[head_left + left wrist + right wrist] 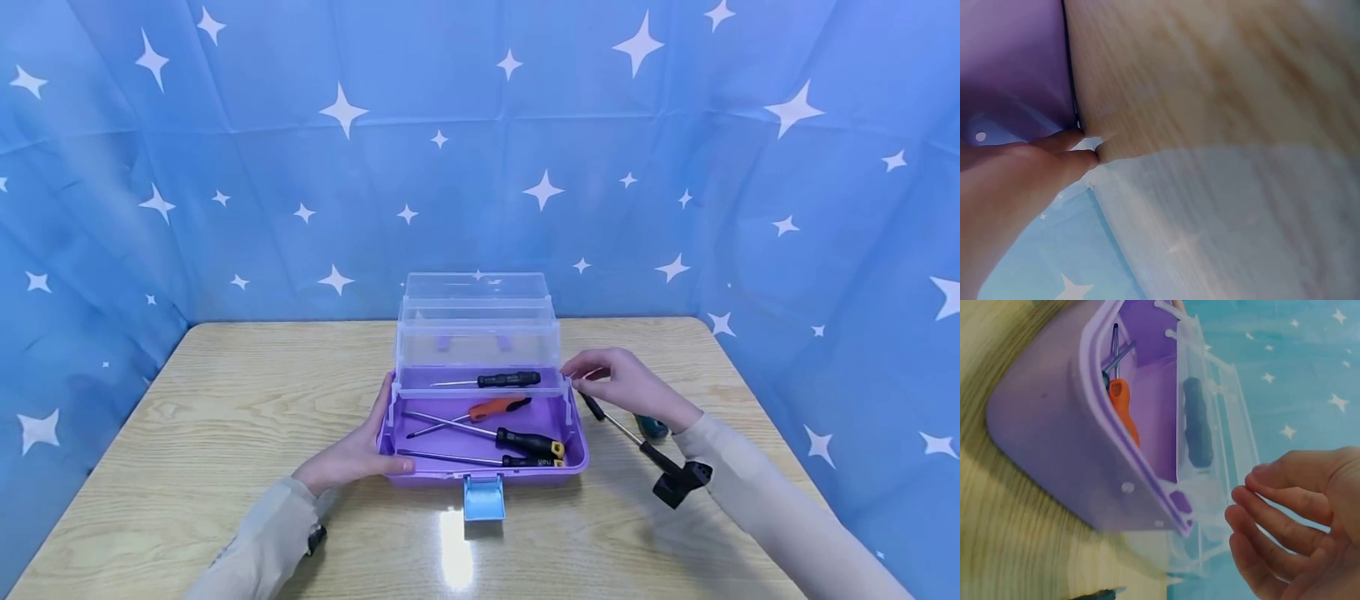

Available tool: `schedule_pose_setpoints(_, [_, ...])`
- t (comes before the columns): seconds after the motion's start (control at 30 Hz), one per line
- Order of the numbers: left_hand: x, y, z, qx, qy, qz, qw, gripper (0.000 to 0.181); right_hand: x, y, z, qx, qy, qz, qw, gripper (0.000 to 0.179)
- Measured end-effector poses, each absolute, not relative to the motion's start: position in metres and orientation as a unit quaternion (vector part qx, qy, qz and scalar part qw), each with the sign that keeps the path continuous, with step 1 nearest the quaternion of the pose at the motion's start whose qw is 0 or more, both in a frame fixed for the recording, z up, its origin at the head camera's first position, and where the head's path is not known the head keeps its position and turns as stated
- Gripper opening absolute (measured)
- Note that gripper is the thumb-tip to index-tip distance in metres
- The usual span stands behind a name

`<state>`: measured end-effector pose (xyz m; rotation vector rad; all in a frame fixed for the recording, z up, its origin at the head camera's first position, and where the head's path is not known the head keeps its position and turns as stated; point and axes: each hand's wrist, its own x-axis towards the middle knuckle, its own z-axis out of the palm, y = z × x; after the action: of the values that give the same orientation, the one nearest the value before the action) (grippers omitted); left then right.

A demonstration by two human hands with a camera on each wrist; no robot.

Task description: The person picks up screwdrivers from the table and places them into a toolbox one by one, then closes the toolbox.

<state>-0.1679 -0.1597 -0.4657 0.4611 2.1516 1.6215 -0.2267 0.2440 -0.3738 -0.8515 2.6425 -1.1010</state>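
Note:
A purple toolbox (480, 479) with a light-blue latch (483, 500) stands on the table, its clear lid and trays (480, 312) raised at the back. My left hand (356, 458) holds its front left corner, thumb on the front wall and fingers along the side. Inside lie an orange-handled screwdriver (498, 407), two screwdrivers with black-and-yellow handles (528, 442), and a slim black-handled screwdriver (510, 379) seen behind clear plastic. My right hand (1291, 525) is beside the back right corner, fingers loosely curved, fingertips close to the clear trays' edge and gripping nothing visible.
On the table right of the box, a tool with a metal shaft (621, 431) and black ends lies beneath my right forearm. A dark green object (651, 427) is partly hidden by the wrist. Star-patterned blue cloth (480, 183) hangs around the wooden table (285, 375).

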Motion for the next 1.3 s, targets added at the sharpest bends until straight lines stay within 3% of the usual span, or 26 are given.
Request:
schedule_pose_setpoints(0.67, [-0.167, -0.159, -0.464, 0.176, 0.783, 0.568, 0.182, 0.126, -0.192, 0.297, -0.397, -0.209, 0.896, -0.385, 0.073, 0.021])
schedule_pose_setpoints(0.8, [-0.167, -0.157, -0.462, 0.179, 0.794, 0.557, 0.166, 0.125, -0.184, 0.305, -0.403, -0.195, 0.897, -0.391, 0.065, 0.020])
schedule_pose_setpoints(1.07, [-0.163, -0.156, -0.455, 0.213, 0.830, 0.508, 0.086, 0.127, -0.177, 0.316, -0.416, -0.191, 0.891, -0.407, 0.060, 0.023])
schedule_pose_setpoints(1.3, [-0.160, -0.154, -0.450, 0.183, 0.870, 0.451, 0.075, 0.130, -0.172, 0.322, -0.423, -0.174, 0.895, -0.407, 0.057, 0.024])
